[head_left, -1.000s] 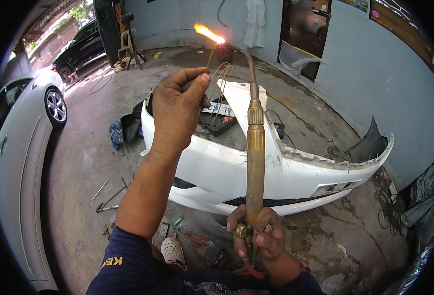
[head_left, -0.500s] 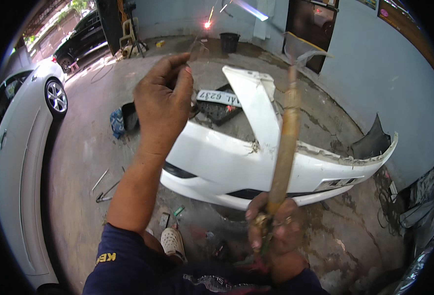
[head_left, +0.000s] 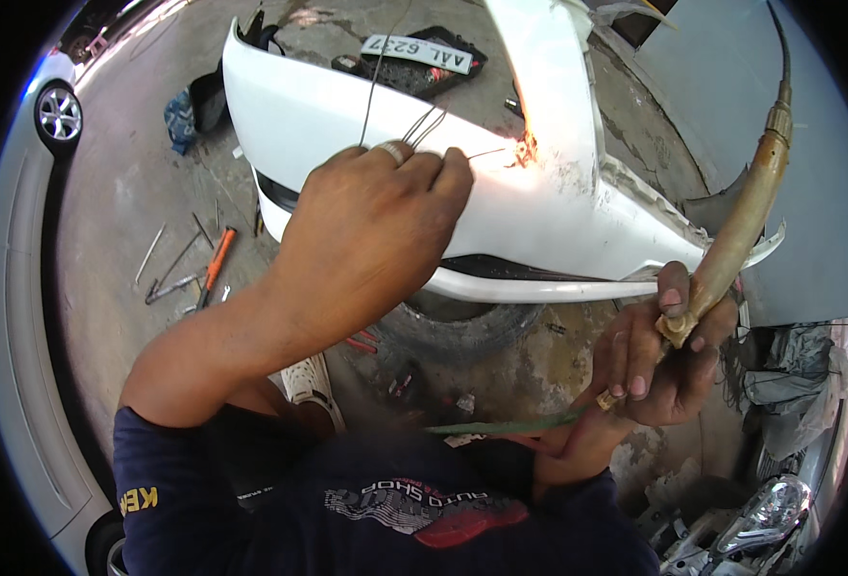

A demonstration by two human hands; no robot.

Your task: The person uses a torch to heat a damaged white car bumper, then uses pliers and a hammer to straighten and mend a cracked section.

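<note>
A large white car bumper (head_left: 366, 115) lies across the floor in front of me. My left hand (head_left: 376, 216) is closed over it, gripping thin wires (head_left: 414, 125); one strand runs from the fingertips to a scorched, glowing spot (head_left: 526, 150) at the bumper's upright arm. Orange light spreads over the white surface there. At the right, my right hand (head_left: 669, 355) wraps around the base of a brass-coloured gas torch (head_left: 746, 206), its thin neck leaving the picture at the top. The torch tip is out of view. A green hose (head_left: 506, 425) trails below that hand.
A tyre (head_left: 482, 331) lies beneath the bumper. An orange-handled hammer (head_left: 218, 259) and metal rods (head_left: 150, 252) are on the floor to the left. Behind the bumper is a licence plate (head_left: 419, 55). A white car (head_left: 21, 317) borders the left; a headlight (head_left: 765, 514) is lower right.
My view has tipped downward. The left hand has come down over the bumper with the wires. The right hand with the torch has shifted right and up; its blue flame is no longer visible.
</note>
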